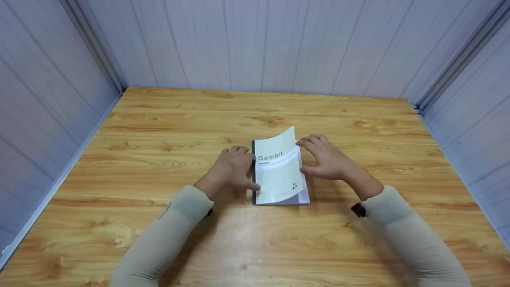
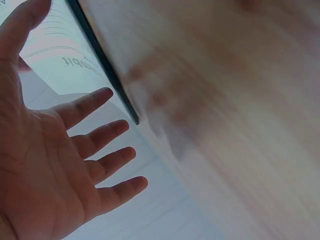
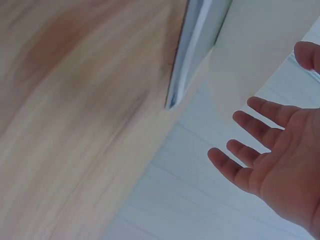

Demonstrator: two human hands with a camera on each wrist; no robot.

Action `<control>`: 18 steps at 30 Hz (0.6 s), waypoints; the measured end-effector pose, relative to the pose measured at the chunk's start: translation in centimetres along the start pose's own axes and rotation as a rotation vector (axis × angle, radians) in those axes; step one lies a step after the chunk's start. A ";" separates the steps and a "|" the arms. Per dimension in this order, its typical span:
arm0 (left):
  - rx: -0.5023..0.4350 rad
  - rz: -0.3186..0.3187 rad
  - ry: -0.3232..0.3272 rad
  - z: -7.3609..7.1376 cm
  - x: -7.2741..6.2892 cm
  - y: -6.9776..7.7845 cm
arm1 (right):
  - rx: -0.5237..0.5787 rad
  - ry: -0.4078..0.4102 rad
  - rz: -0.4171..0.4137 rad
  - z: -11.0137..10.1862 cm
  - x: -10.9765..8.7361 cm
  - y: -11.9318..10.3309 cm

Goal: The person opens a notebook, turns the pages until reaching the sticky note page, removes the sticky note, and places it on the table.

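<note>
1. Presently, on the table (image 1: 255,247), we see the booklet (image 1: 275,171); a nudge could slide it.
2. Its lifted cover (image 1: 279,187) could crease if pressed unevenly.
3. Right hand (image 1: 324,157): fingers apart at the cover's free edge, contact unclear.
4. Left hand (image 1: 234,169): fingers apart by the dark spine (image 2: 105,61); bracing looks weak.

On the yellow-brown wood-grain worktop (image 1: 247,243) lies a rectangular paper notebook (image 1: 277,171) with a black spine (image 1: 254,146). Its whitish cover (image 1: 279,185), printed "Gambit", curves upward on the right. The bare left hand (image 1: 233,168) is at the spine, the bare right hand (image 1: 328,160) at the raised side.
</note>
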State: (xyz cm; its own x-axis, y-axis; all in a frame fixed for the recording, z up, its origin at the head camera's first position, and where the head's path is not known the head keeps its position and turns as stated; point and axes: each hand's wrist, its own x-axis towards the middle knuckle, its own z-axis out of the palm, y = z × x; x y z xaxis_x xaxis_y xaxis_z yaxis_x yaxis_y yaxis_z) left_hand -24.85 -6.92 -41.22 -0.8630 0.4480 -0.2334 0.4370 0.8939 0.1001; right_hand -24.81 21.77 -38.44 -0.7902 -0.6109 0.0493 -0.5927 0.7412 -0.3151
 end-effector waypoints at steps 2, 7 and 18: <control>-0.037 0.011 0.046 -0.5 -0.1 0.5 | 0.003 0.011 0.001 -0.1 0.1 -0.2; -0.166 0.134 0.217 -1.4 -0.5 2.8 | 0.019 0.025 0.001 -0.5 0.2 -0.2; -0.201 0.193 0.328 -1.8 0.1 6.2 | 0.062 0.023 -0.021 -0.7 0.6 -0.7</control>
State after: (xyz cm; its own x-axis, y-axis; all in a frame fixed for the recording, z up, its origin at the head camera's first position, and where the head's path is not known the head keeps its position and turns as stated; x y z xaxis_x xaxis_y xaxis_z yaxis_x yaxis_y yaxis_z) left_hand -22.69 -1.28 -38.87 -0.8192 0.5597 0.1251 0.5684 0.7637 0.3060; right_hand -24.93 21.07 -37.56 -0.7813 -0.6192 0.0785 -0.5992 0.7090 -0.3717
